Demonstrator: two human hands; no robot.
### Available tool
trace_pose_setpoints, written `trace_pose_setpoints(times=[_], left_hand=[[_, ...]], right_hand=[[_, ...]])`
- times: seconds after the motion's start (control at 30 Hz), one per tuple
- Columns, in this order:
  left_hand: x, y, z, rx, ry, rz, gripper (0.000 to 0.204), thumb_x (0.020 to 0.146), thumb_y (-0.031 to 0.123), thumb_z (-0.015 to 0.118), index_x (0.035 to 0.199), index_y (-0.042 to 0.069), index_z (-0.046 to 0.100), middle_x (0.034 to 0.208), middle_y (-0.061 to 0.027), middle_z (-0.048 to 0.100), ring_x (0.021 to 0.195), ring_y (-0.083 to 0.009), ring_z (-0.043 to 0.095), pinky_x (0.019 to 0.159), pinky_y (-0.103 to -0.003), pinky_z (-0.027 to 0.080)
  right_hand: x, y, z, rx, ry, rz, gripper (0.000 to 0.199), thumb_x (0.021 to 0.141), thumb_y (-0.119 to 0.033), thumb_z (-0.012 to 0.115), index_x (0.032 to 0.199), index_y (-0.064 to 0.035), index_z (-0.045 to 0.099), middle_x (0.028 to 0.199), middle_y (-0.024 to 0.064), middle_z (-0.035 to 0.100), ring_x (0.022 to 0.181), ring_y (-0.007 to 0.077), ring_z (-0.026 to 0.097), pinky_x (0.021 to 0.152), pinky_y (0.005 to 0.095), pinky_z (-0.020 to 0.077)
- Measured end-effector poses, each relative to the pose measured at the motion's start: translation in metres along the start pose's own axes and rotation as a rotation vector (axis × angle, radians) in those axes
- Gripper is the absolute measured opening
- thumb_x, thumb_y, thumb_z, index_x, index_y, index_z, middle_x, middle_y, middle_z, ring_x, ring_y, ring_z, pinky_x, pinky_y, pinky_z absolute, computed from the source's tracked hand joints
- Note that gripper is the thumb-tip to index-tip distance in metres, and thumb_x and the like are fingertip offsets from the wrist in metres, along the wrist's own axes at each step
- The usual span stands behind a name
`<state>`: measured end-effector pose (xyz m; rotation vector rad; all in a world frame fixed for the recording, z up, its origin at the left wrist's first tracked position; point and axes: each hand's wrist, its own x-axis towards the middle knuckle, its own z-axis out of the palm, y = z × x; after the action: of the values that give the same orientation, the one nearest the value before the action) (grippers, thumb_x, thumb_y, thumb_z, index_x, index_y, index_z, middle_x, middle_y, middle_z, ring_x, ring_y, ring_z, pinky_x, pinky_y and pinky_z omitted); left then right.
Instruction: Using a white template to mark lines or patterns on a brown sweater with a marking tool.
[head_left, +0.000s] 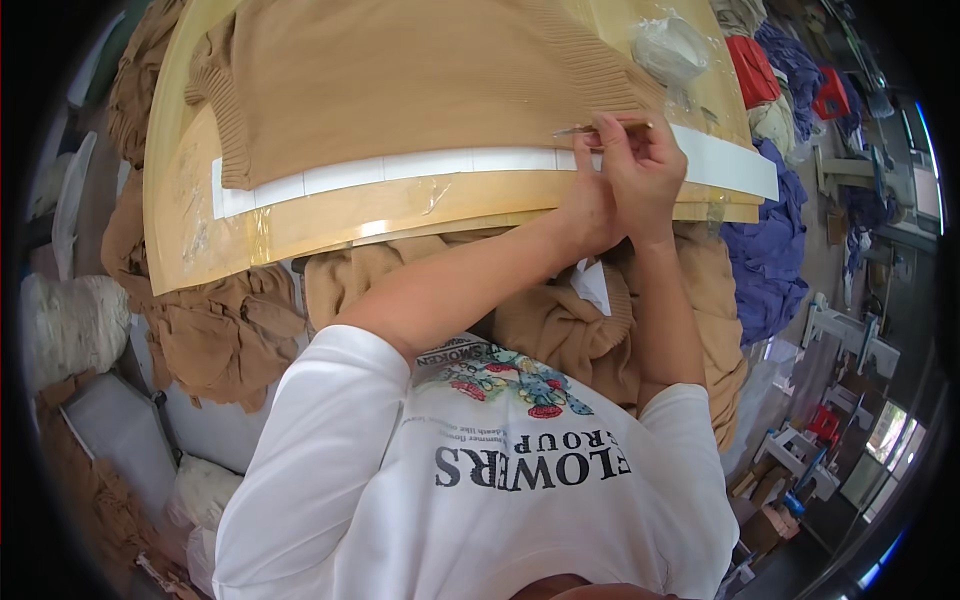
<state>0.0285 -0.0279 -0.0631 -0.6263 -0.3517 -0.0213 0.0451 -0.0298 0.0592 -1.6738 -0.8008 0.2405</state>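
A tan knitted garment (400,80) with ribbed edges lies spread on a yellowish board (330,225). Along its near edge runs a long white strip (370,170) with thin cross lines. In my right hand (648,170) a slim, pointed tool (572,131) is pinched, its tip aimed left over the garment's near right part. My left hand (592,208) is just beside and below the right, touching or almost touching it. Its fingers look drawn together by the garment's edge; what they hold, if anything, is hidden.
Tan knitwear (560,320) is heaped between my body and the board. Purple cloth (765,250) hangs at the right, near a red bag (752,70). A clear plastic-wrapped bundle (670,50) rests on the board's far right. More tan pieces (225,330) lie at left.
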Motion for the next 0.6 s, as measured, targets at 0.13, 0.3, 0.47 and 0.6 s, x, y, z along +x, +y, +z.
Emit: trace_pose_setpoints(times=[0.13,0.3,0.47,0.6], left_hand=[[0.027,-0.002,-0.031,0.493,-0.02,0.161,0.055,0.077,0.043,0.053,0.12,0.01,0.046,0.129,-0.0152,0.04,0.123,-0.0355,0.031,0.098,-0.056,0.027],[0.014,-0.006,-0.055,1.101,-0.012,0.362,0.059,0.068,0.044,0.062,0.113,0.005,0.054,0.127,-0.0228,0.041,0.122,-0.0492,0.03,0.095,-0.06,0.029],[0.017,-0.005,-0.053,1.451,-0.093,0.834,0.062,0.066,0.045,0.065,0.113,0.004,0.055,0.126,-0.024,0.041,0.122,-0.0526,0.029,0.094,-0.063,0.028],[0.002,-0.018,0.035,3.534,-0.127,0.14,0.061,0.071,0.046,0.062,0.12,0.011,0.052,0.129,-0.0182,0.041,0.125,-0.0457,0.027,0.092,-0.073,0.017]], right_hand=[[-0.004,-0.018,0.026,0.105,0.018,-0.116,0.008,0.082,-0.003,0.063,0.083,0.0022,0.056,0.076,0.007,0.064,0.067,0.0102,0.063,0.059,0.0205,0.0504],[0.004,-0.018,0.053,-0.067,-0.167,-0.073,0.008,0.083,-0.005,0.061,0.084,0.0021,0.056,0.076,0.0073,0.064,0.068,0.012,0.064,0.058,0.0194,0.0486],[0.004,-0.04,0.071,0.072,-0.175,-0.138,0.01,0.083,-0.005,0.062,0.085,0.0024,0.056,0.074,0.0065,0.064,0.068,0.0105,0.063,0.059,0.0193,0.0496],[0.006,-0.037,0.099,0.148,-0.226,-0.138,0.009,0.083,-0.004,0.062,0.083,0.0023,0.056,0.075,0.0083,0.064,0.068,0.0119,0.064,0.059,0.0216,0.0504]])
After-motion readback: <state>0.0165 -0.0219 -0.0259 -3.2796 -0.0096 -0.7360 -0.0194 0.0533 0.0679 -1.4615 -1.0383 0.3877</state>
